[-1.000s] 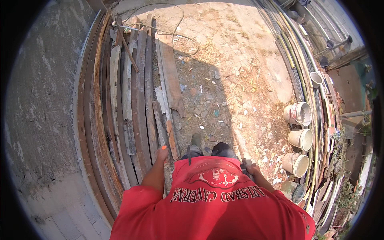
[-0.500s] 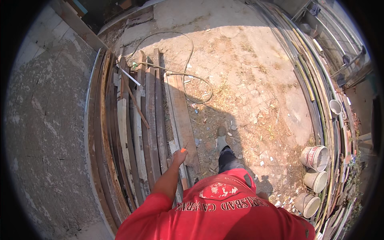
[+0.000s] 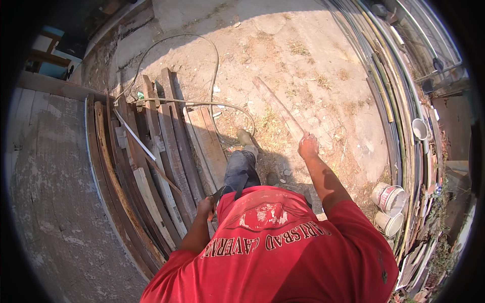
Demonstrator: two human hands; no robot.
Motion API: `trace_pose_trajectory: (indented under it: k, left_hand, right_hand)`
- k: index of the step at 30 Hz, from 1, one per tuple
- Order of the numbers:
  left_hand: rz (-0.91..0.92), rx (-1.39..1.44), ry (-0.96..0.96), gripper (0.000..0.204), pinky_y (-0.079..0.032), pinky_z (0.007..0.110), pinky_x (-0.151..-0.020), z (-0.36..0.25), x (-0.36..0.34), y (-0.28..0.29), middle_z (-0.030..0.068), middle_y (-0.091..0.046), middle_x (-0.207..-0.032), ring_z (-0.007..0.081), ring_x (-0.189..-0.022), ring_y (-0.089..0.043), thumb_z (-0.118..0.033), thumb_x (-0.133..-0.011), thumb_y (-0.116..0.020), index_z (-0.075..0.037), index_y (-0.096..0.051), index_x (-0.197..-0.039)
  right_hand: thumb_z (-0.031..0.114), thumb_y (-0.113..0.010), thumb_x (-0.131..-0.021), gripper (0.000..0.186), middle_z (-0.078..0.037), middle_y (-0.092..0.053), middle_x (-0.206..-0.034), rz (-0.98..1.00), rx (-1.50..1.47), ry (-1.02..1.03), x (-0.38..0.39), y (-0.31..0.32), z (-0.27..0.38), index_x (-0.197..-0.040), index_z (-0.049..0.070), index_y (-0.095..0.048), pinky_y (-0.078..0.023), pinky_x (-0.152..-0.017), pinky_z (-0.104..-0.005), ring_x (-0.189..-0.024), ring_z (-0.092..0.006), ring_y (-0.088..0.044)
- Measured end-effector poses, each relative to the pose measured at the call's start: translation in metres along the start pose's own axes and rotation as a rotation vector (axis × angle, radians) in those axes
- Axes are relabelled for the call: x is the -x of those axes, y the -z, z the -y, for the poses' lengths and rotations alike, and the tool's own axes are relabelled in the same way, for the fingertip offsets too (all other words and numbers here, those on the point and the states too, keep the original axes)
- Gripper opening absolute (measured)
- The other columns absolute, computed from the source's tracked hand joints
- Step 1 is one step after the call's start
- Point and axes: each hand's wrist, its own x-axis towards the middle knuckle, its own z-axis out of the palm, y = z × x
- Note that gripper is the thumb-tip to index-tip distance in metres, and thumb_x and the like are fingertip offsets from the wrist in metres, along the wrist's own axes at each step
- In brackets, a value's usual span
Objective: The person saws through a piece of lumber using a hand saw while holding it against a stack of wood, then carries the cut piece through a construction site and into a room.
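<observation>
On the dusty dirt ground (image 3: 323, 60) of a yard, I stand and look down at myself in my red shirt (image 3: 283, 252). My right hand (image 3: 307, 146) is out in front of me, and its fingers are curled tight around the near end of a long, thin, grey wooden board (image 3: 280, 108). The board runs away from my hand across the dirt, up and to the left. I cannot tell if its far end lies on the ground.

My left hand (image 3: 206, 207) is down by my hip. Its fingers are closed around a small dark tool with an orange bit (image 3: 216, 198). I cannot tell what kind of tool it is.

Just beside my left hand is a pile of old brown wooden planks (image 3: 161, 161). They lie side by side along a grey concrete wall (image 3: 55, 202). A thin pale rod (image 3: 134, 135) lies slanted on top of the planks. A long thin hose (image 3: 214, 76) curls over the dirt and across the far ends of the planks.

Over on my right, white plastic buckets (image 3: 391, 199) sit near a stack of long bent pipes and strips (image 3: 399, 116).
</observation>
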Motion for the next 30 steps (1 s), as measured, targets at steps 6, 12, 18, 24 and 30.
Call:
trace_pose_trajectory:
  k: [6, 12, 18, 24, 30]
  left_hand:
    - [-0.107, 0.229, 0.186, 0.061, -0.051, 0.049, -0.101, -0.104, -0.140, 0.113, 0.0262, -0.072, -0.114, 0.0395, -0.115, -0.068, -0.056, -0.091, -0.054, -0.005, -0.073, -0.117]
    - [0.032, -0.001, -0.100, 0.063, -0.049, 0.048, -0.106, -0.194, -0.293, 0.327, 0.0256, -0.068, -0.128, 0.0388, -0.122, -0.066, -0.058, -0.086, -0.061, -0.006, -0.074, -0.121]
    - [-0.225, 0.415, -0.036, 0.068, -0.050, 0.047, -0.105, -0.323, -0.386, 0.564, 0.0318, -0.067, -0.125, 0.0436, -0.119, -0.065, -0.058, -0.089, -0.059, 0.001, -0.072, -0.120]
    - [-0.415, 0.431, -0.023, 0.062, -0.051, 0.051, -0.101, -0.333, -0.504, 0.713, 0.0280, -0.069, -0.121, 0.0417, -0.116, -0.067, -0.056, -0.090, -0.063, 0.002, -0.072, -0.111]
    - [-0.170, 0.674, 0.338, 0.068, -0.050, 0.047, -0.104, -0.296, -0.580, 0.777, 0.0268, -0.063, -0.136, 0.0410, -0.126, -0.062, -0.057, -0.091, -0.058, 0.000, -0.071, -0.125]
  right_hand:
    - [0.050, -0.079, -0.073, 0.089, -0.025, -0.069, -0.123, 0.253, -0.130, -0.111, -0.140, 0.095, 0.108, -0.135, -0.004, -0.044, -0.057, -0.094, -0.0467, -0.115, -0.0369, -0.069]
    - [0.052, -0.073, -0.067, 0.087, -0.035, -0.066, -0.124, 0.284, -0.133, -0.088, -0.227, 0.165, 0.170, -0.126, -0.011, -0.063, -0.054, -0.100, -0.0498, -0.119, -0.0452, -0.066]
    - [0.059, -0.077, -0.071, 0.075, -0.032, -0.068, -0.119, 0.541, 0.048, 0.011, -0.373, 0.191, 0.180, -0.114, -0.002, -0.075, -0.056, -0.096, -0.0467, -0.117, -0.0438, -0.067]
    - [0.053, -0.077, -0.074, 0.055, -0.023, -0.072, -0.119, 0.663, 0.296, 0.185, -0.532, 0.253, 0.319, -0.112, 0.013, -0.078, -0.058, -0.093, -0.0429, -0.114, -0.0365, -0.069]
    - [0.047, -0.076, -0.078, 0.046, -0.015, -0.074, -0.120, 0.691, 0.507, 0.211, -0.715, 0.369, 0.527, -0.114, 0.021, -0.079, -0.058, -0.092, -0.0395, -0.116, -0.0293, -0.071]
